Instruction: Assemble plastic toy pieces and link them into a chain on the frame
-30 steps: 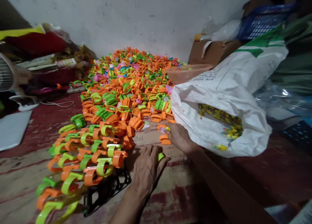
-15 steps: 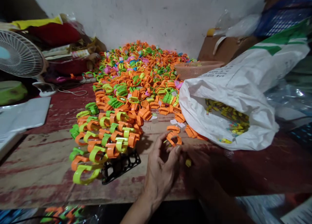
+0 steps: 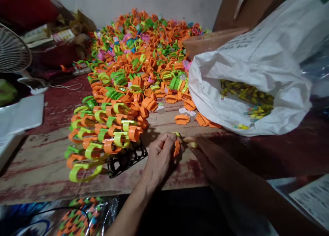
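My left hand [image 3: 159,149] is closed on an orange toy watch [image 3: 177,148], a C-shaped plastic band held just above the table. A bit of yellow-green [image 3: 177,134] shows at its fingertips. Just to the right, my right hand [image 3: 212,157] is in shadow, its fingers pointing at the left hand. A small yellow piece [image 3: 193,145] sits between its fingers. One orange toy watch [image 3: 182,119] lies on the table beyond the hands. Left of them, rows of orange, yellow and green toy watches [image 3: 120,139] hang on a black rack [image 3: 128,160].
A big heap of toy watches [image 3: 144,58] rises against the wall. At right, a white sack [image 3: 257,63] gapes open with small yellow pieces [image 3: 244,95] inside. A pink basket [image 3: 213,40] stands behind it. A fan [image 3: 15,51] is far left.
The view has tilted down and closer. The left hand has turned the orange watch, and the hands have parted slightly. One orange watch near the fingers now lies apart on the table.
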`<state>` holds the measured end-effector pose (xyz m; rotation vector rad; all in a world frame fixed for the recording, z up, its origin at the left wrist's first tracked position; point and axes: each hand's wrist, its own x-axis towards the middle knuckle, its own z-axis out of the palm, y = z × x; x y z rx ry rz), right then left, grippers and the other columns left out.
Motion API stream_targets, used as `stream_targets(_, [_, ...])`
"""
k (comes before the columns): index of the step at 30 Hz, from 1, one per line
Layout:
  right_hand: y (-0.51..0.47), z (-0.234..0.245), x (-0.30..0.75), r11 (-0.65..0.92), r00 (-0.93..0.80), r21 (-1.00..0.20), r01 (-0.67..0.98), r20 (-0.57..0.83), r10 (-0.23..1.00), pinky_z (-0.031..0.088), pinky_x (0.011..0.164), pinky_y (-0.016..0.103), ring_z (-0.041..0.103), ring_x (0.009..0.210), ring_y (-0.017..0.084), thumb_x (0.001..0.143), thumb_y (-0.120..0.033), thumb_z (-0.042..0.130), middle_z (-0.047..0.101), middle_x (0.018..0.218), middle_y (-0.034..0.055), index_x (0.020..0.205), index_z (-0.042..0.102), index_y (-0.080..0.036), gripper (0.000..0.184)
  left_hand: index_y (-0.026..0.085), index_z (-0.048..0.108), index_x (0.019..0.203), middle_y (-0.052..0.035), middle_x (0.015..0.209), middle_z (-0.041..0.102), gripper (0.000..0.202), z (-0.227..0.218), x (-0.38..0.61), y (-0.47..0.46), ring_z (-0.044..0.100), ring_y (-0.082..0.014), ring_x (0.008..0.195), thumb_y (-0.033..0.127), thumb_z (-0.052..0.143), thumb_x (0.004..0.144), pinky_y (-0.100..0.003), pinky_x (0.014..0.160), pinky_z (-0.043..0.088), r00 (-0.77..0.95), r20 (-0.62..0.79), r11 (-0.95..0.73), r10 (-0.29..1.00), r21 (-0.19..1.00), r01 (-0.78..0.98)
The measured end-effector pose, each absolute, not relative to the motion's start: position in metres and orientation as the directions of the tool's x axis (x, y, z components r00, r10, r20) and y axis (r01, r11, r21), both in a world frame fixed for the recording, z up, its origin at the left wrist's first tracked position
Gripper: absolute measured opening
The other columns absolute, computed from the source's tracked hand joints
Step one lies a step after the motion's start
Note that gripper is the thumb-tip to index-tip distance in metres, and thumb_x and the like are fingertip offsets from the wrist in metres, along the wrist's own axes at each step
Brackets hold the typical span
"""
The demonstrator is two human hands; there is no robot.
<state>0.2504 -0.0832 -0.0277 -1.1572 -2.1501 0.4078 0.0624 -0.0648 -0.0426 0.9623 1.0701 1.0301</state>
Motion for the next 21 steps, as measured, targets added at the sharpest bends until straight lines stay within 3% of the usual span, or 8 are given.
stream_targets(2, [-0.074,-0.030,0.244,0.518,-0.389,-0.573,0.635,0.342,0.855,0.058,0.081,0.030,0.072,0.092,0.020,0.097,-0.021,0.046,0.074,0.100,0.0064,0.125,0.059,-0.021,0.031,0.018,0.051,0.070,0.0052,0.059,0.044,0.045,-0.043,0.062,-0.063,0.037,-0.0069,0.052,0.058,0.055,0.091,-0.018,0.050,0.031,0.161,-0.190,0.208,0.968,0.972,-0.104])
stream_targets(4, [-0.068,-0.030,0.240,0.449,-0.351,-0.608,0.655,0.281,0.893,0.054,0.064,0.025,0.070,0.073,0.017,0.095,-0.021,0.049,0.073,0.082,0.0026,0.124,0.057,-0.018,0.030,0.017,0.051,0.071,0.0046,0.063,0.044,0.045,-0.044,0.061,-0.062,0.037,-0.0078,0.057,0.057,0.056,0.090,-0.018,0.054,0.032,0.174,-0.177,0.187,0.969,0.981,-0.042])
stream_targets(7, [-0.063,-0.029,0.240,0.417,-0.327,-0.668,0.616,0.264,0.907,0.043,0.052,0.020,0.061,0.056,0.012,0.092,-0.021,0.055,0.065,0.067,-0.0027,0.099,0.060,-0.018,0.010,0.018,0.051,0.073,0.0040,0.066,0.044,0.043,-0.043,0.059,-0.063,0.037,-0.0090,0.060,0.057,0.054,0.092,-0.020,0.056,0.032,0.229,-0.199,0.209,0.953,0.978,-0.021])
stream_targets(10, [-0.061,-0.029,0.243,0.500,-0.390,-0.688,0.526,0.326,0.861,0.045,0.060,0.019,0.061,0.061,0.010,0.091,-0.019,0.057,0.067,0.072,-0.0027,0.089,0.062,-0.019,0.006,0.018,0.050,0.072,0.0039,0.067,0.042,0.040,-0.041,0.059,-0.063,0.036,-0.0099,0.062,0.052,0.051,0.094,-0.021,0.058,0.032,0.255,-0.173,0.176,0.951,0.984,0.011])
stream_targets(17, [-0.065,-0.034,0.240,0.658,-0.456,-0.490,0.572,0.478,0.751,0.053,0.085,0.028,0.067,0.092,0.018,0.098,-0.019,0.050,0.071,0.098,0.0069,0.105,0.064,-0.018,0.015,0.020,0.050,0.075,0.0011,0.073,0.046,0.036,-0.037,0.059,-0.070,0.042,-0.0140,0.069,0.046,0.043,0.098,-0.023,0.064,0.036,0.218,-0.130,0.097,0.967,0.983,0.154])
stream_targets(21, [-0.068,-0.037,0.239,0.671,-0.436,-0.480,0.565,0.517,0.737,0.055,0.085,0.031,0.068,0.094,0.019,0.098,-0.017,0.050,0.072,0.098,0.0069,0.105,0.065,-0.019,0.017,0.020,0.054,0.074,-0.0022,0.076,0.053,0.034,-0.029,0.058,-0.076,0.047,-0.0172,0.075,0.039,0.041,0.098,-0.024,0.068,0.039,0.208,-0.116,0.081,0.971,0.982,0.170])
